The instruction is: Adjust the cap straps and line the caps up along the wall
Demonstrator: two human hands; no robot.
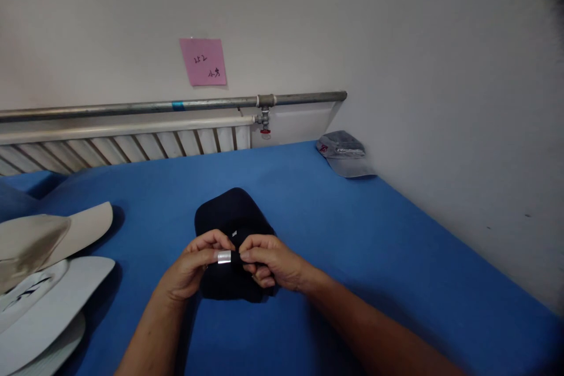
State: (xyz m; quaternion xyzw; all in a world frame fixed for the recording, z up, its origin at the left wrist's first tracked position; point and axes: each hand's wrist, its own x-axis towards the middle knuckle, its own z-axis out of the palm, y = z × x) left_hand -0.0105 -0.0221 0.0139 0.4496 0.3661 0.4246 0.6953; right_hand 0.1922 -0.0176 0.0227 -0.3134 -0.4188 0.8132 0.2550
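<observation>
Where the cap lies: the dark cap (pixel 231 211) sits on the blue table (pixel 396 258) at 6 o'clock of the view, with its near edge under both hands.
Left hand: the left hand (pixel 191 267) is closed on a small metal buckle (pixel 224 257), pinched between thumb and forefinger.
Right hand: the right hand (pixel 271 261), at 3 o'clock of the buckle, nips the strap (pixel 235 257); the two hands meet fingertip to fingertip.
Doing it well: in my judgement the buckle wants a steady, level hold while the strap is worked straight through it, with the cap flat on the table so nothing twists.
Around: a beige hat (pixel 44 235) and a white hat (pixel 44 299) overlap at 8 o'clock; a grey cap (pixel 346 153) lies at 1 o'clock by the wall; a pink note (pixel 203 61) hangs at 11 o'clock above a pipe (pixel 132 108).
Hard to see: the strap is dark on dark and mostly covered by fingers; the white hat runs off the edge; the note's writing cannot be read.
</observation>
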